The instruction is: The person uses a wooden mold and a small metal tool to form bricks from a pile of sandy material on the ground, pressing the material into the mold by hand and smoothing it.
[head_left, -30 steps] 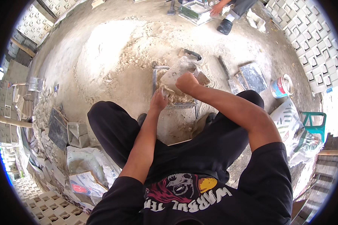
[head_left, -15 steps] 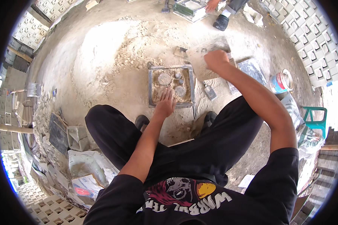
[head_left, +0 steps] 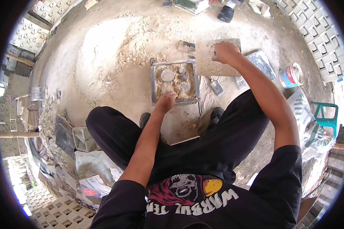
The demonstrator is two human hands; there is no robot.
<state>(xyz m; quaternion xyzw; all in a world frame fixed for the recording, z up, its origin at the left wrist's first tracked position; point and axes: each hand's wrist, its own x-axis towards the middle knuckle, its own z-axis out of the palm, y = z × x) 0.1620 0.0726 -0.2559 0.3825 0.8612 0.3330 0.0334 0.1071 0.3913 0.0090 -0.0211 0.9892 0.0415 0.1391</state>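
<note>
My right hand [head_left: 226, 52] is closed around the grip on top of a flat square board [head_left: 207, 63], its face dusted with powder. The board is up beside a square framed mold [head_left: 154, 86], to its right. Sandy material fills the frame around a large round disc [head_left: 167, 75], another disc [head_left: 184, 87] and two small round pieces. Over the mold's near side is my left hand [head_left: 167, 102], fingers curled in; whatever they may hold is hidden.
Right of the mold lies a small trowel [head_left: 216, 87]; a brush-like tool [head_left: 186, 46] lies beyond. Farther right are a dark slab [head_left: 262, 64], a bucket [head_left: 290, 76] and a green stool [head_left: 326, 114]. Loose sand [head_left: 133, 42] spreads far left. Another person's shoe [head_left: 226, 14] shows at the back.
My left hand has drawn back toward me, its flat fingers curling in. My right hand has moved slightly right and away with the board, which now shows squarer and less tilted.
</note>
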